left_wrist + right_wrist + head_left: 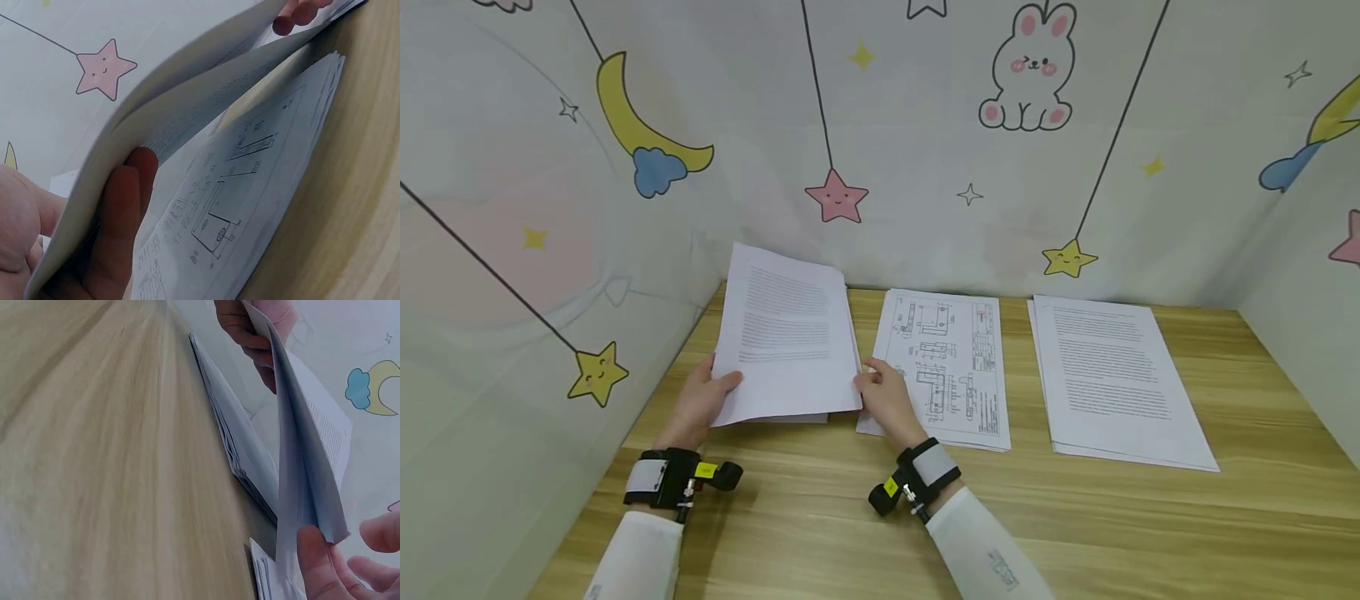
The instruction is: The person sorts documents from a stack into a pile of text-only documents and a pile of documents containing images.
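Two printed text sheets (786, 317) are lifted, tilted, above a stack of papers (234, 431) at the left. My left hand (694, 400) grips their lower left edge, thumb on the top face and fingers (122, 209) underneath. At the lower right edge my right hand (887, 398) pinches the paper between its fingertips. In the right wrist view the sheets part, with a gap between them, and the right fingers (315, 556) touch the lower corner. Beside the right hand lies a stack of technical drawings (955, 367), partly covered by that hand.
Farther right lies another stack of text pages (1108, 379) on the wooden table (805, 517). A white cloth wall (910, 233) with cartoon stars, a moon and a rabbit encloses the table at the back and sides. Both wrists wear black straps with small cameras (727, 476).
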Action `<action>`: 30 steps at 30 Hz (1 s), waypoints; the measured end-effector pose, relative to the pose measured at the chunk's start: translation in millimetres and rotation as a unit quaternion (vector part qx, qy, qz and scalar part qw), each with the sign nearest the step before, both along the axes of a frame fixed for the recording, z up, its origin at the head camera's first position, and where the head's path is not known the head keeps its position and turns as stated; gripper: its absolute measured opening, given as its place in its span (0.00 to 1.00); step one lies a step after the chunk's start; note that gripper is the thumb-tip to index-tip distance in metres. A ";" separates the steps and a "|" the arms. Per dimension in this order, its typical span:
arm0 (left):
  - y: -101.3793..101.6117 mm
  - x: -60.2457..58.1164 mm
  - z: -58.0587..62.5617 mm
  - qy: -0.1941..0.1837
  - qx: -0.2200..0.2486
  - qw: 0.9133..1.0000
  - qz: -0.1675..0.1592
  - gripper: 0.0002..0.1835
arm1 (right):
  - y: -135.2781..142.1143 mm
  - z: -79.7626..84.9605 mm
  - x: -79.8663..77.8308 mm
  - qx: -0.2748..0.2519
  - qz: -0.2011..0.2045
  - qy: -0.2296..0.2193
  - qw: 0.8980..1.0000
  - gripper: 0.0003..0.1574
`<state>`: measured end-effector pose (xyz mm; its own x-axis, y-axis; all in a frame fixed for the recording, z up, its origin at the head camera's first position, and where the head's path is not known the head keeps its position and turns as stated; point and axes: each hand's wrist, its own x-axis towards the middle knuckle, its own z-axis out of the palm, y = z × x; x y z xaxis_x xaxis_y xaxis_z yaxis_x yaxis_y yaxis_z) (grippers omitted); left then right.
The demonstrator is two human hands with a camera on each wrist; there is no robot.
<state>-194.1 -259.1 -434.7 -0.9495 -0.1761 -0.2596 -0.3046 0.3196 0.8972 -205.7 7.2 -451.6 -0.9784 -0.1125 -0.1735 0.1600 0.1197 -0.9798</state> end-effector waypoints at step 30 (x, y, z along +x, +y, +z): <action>41.1 10.4 20.4 0.099 0.090 0.980 -0.149 0.29 | 45.7 35.2 2.8 -0.040 -0.014 0.040 0.998 0.32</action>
